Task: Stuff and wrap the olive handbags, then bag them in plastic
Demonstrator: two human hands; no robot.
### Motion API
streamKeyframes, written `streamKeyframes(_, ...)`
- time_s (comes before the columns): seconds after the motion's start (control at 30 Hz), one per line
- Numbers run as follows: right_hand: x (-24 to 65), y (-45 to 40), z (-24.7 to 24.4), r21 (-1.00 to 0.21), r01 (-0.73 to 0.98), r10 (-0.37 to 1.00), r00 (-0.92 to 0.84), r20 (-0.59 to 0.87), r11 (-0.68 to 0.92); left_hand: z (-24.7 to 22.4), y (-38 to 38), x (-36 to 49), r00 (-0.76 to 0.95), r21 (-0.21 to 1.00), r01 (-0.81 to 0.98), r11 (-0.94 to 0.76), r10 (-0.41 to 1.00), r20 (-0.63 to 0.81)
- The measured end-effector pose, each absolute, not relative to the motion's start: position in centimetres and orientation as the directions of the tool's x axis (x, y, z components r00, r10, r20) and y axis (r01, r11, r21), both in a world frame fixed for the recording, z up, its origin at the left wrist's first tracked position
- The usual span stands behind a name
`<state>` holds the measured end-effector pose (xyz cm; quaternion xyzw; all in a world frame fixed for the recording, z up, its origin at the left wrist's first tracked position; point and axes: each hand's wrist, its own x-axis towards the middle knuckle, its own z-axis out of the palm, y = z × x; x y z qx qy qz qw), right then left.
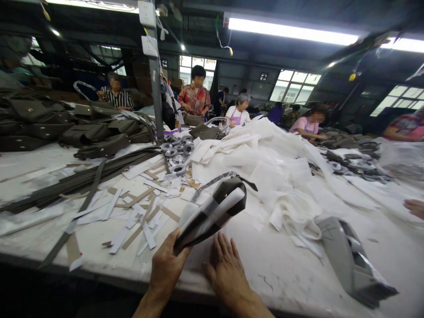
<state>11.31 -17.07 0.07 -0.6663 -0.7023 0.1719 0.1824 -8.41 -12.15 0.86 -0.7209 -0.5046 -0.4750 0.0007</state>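
- In the head view, a dark handbag (217, 206) partly covered with white wrapping is gripped at its near end by the left hand (167, 264); it is held tilted over the front of the white surface (285, 276), its far end raised.
- The right hand (228, 268) is laid open, palm down, on the surface just beside the handbag, with nothing grasped; whether the handbag is touched by it cannot be told.
- To the left, paper strips (134, 212) in white and brown are scattered, and long dark straps (89, 179) are laid behind them.
- Beyond the handbag, white sheets (255, 152) are heaped, with wrapped rings (179, 150) gathered beside them.
- To the right, a grey tape dispenser (341, 256) is set near the front edge.
- At the far left, dark bags (39, 117) are piled.
- At the right edge, a co-worker's hand (415, 207) is partly seen.
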Motion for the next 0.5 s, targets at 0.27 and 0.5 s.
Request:
streamKeyframes(0.27,12.2,-21.2,0.3,-0.53,0.771,0.919,-0.392,0.042,0.353,1.8,-13.5,-6.0,0.338,0.107,0.712,-0.694,0.472,0.814)
streamKeyframes(0.5,16.3,-17.6,10.3,-0.586,0.732,0.931,-0.196,0.307,0.347,-0.1,-14.7,-4.5,0.488,-0.053,0.651,-0.757,0.364,0.793)
